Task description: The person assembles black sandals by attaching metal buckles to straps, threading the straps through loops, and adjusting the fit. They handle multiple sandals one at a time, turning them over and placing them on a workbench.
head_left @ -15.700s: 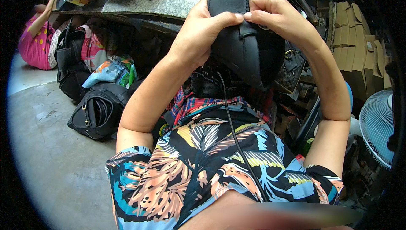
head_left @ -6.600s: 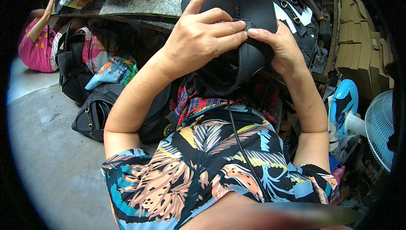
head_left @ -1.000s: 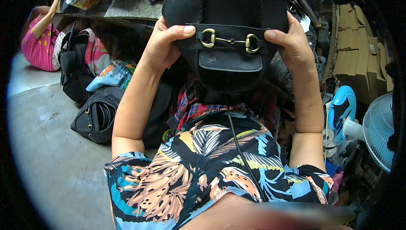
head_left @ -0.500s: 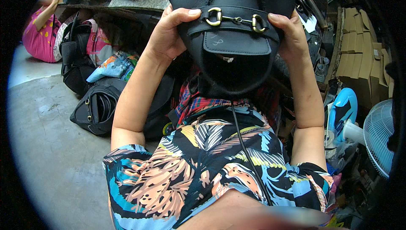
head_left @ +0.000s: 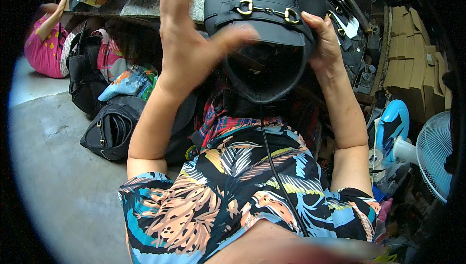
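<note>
A black leather loafer upper with braided seams and a gold-coloured horsebit is raised close in front of me, its dark opening toward me. My right hand grips its right side, thumb resting beside the bit's right ring. On the other side, my left hand is spread, thumb apart from the fingers and smeared by motion. That thumb crosses in front of the upper's left edge; whether it touches the leather I cannot tell. The fingertips run out of the picture's top.
More black uppers with a gold bit lie at my left above the grey floor. Another person in pink sits at far left by a cluttered bench. Folded cardboard and a white fan stand at right.
My left hand has come off the upper's left edge and opened. The upper has tilted and shifted slightly, its right side still in my right hand.
</note>
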{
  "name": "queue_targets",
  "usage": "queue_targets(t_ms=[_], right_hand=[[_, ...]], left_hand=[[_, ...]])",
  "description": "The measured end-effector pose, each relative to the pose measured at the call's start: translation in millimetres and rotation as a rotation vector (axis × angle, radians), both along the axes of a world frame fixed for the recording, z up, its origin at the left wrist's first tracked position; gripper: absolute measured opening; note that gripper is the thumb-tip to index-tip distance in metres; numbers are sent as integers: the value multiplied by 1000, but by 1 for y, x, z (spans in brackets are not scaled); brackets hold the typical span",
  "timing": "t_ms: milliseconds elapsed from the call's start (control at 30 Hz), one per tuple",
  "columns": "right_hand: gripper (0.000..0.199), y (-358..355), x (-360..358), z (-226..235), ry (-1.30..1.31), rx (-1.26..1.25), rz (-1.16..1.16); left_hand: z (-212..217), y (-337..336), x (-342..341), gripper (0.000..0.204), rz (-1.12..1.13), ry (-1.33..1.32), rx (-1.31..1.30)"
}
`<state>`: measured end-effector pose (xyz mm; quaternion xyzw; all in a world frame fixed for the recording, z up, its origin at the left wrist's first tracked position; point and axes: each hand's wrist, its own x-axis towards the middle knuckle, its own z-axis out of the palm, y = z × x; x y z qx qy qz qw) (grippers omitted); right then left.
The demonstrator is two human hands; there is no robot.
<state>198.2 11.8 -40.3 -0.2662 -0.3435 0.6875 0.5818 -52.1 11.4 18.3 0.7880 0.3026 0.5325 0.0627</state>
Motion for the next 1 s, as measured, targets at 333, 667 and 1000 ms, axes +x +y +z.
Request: queue_targets(t_ms=[333,667,1000], right_hand=[[26,-7,-11,3,-94,93,-30],[22,-1,19,1,39,145,93],[39,-4,14,-6,-51,78,51]], left_hand=[[-2,-18,22,20,-298,109,-155],[-14,-5,-2,61,-99,-355,-442],[-46,2,-9,38,-719,-890,-1332]])
